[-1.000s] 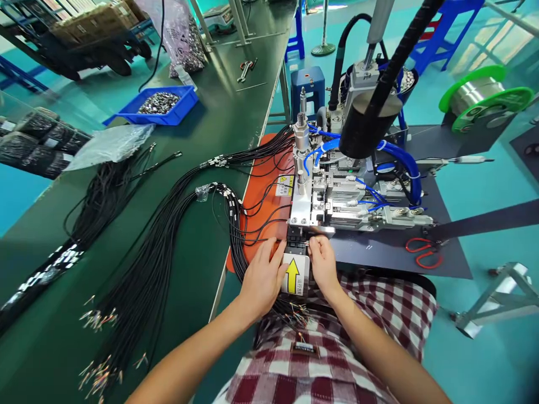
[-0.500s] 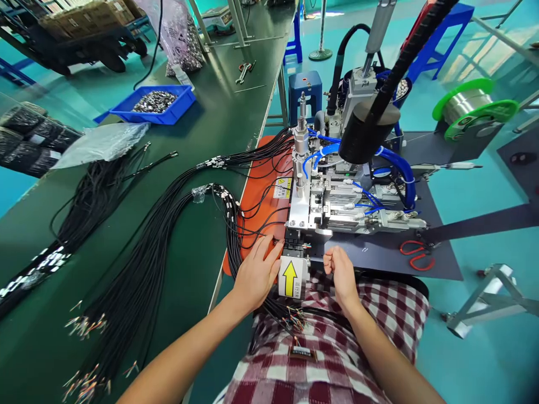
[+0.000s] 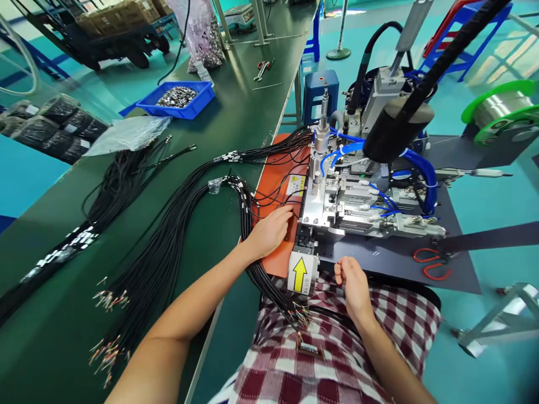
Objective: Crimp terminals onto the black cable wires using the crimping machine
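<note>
My left hand [image 3: 273,231] is above the orange plate [image 3: 275,258], its fingers drawn together at a thin black cable [image 3: 296,212] beside the machine [image 3: 314,210]. The exact grip is partly hidden behind the fingers. My right hand [image 3: 354,286] hangs in front of the machine's dark base plate, fingers curled in, with nothing visible in them. Between the hands is a white block with a yellow arrow [image 3: 300,275]. A bundle of black cables [image 3: 263,278] curves past my left wrist, its stripped, coloured wire ends [image 3: 300,314] on my checked apron.
More black cable bundles [image 3: 155,235] lie along the green table [image 3: 227,235]. A blue tray [image 3: 185,106] of small metal parts stands farther back. Red-handled scissors [image 3: 433,264] rest on the base plate [image 3: 387,258]. A green wire spool [image 3: 501,112] is at the right.
My left hand has moved forward from the slot by the arrow block to the cables above the orange plate. The wire ends seen in the slot are gone. My right hand stays curled.
</note>
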Demonstrator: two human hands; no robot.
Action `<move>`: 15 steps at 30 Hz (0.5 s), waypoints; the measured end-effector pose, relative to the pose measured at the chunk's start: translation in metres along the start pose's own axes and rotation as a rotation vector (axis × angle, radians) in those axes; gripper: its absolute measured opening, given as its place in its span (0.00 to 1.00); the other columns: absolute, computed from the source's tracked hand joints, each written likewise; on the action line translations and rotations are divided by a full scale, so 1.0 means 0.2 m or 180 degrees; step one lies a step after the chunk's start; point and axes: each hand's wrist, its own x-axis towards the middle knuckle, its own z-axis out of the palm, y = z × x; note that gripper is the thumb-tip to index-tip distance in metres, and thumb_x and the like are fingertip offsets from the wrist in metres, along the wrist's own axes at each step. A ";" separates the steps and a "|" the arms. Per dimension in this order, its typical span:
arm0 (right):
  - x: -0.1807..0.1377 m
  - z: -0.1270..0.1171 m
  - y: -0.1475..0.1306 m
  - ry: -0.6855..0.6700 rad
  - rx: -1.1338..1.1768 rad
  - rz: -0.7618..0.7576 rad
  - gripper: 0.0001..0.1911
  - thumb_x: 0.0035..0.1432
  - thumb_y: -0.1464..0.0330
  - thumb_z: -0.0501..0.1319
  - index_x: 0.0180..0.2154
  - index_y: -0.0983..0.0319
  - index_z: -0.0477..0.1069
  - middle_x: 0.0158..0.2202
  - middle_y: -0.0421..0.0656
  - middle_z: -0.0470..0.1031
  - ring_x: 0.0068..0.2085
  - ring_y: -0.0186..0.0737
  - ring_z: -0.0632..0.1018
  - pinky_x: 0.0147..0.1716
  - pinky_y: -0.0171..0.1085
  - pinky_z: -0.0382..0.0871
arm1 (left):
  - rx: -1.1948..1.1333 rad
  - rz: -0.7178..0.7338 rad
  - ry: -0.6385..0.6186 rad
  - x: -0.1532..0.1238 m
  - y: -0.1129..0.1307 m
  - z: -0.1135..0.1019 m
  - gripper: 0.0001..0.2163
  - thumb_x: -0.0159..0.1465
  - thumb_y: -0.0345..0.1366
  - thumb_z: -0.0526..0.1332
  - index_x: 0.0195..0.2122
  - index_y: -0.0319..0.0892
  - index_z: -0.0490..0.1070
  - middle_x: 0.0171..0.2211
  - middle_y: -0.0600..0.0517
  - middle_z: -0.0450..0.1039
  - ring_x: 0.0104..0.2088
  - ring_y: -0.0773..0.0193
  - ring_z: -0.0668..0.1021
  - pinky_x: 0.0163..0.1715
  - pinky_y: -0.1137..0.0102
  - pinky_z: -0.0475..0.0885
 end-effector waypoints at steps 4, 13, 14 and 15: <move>-0.04 -0.05 -0.03 -0.0025 -0.0010 0.0115 0.16 0.60 0.54 0.57 0.29 0.59 0.65 0.23 0.35 0.63 0.21 0.32 0.61 0.22 0.33 0.56 | -0.0528 0.0280 0.0048 -0.06 0.04 -0.14 0.14 0.67 0.28 0.46 0.51 0.40 0.65 0.53 0.43 0.65 0.54 0.62 0.69 0.54 0.64 0.67; -0.11 -0.08 -0.09 -0.0275 -0.0287 0.0086 0.15 0.60 0.57 0.57 0.26 0.59 0.63 0.23 0.36 0.61 0.23 0.34 0.61 0.25 0.35 0.57 | 0.0285 0.0818 -0.1520 -0.35 0.18 -0.22 0.08 0.64 0.28 0.55 0.34 0.42 0.73 0.34 0.48 0.69 0.37 0.60 0.72 0.37 0.67 0.65; -0.11 -0.06 -0.10 -0.0323 -0.0311 0.0062 0.15 0.61 0.57 0.57 0.27 0.59 0.63 0.23 0.36 0.61 0.23 0.34 0.61 0.25 0.35 0.57 | 0.0083 0.0744 -0.1519 -0.34 0.17 -0.23 0.07 0.65 0.30 0.56 0.35 0.43 0.74 0.34 0.49 0.70 0.37 0.61 0.72 0.38 0.68 0.65; -0.12 -0.05 -0.11 -0.0371 -0.0343 0.0029 0.14 0.61 0.58 0.57 0.27 0.59 0.63 0.23 0.36 0.61 0.23 0.34 0.61 0.25 0.35 0.57 | -0.0164 0.0659 -0.1515 -0.33 0.16 -0.23 0.07 0.65 0.31 0.57 0.36 0.44 0.75 0.34 0.50 0.71 0.37 0.63 0.73 0.39 0.68 0.65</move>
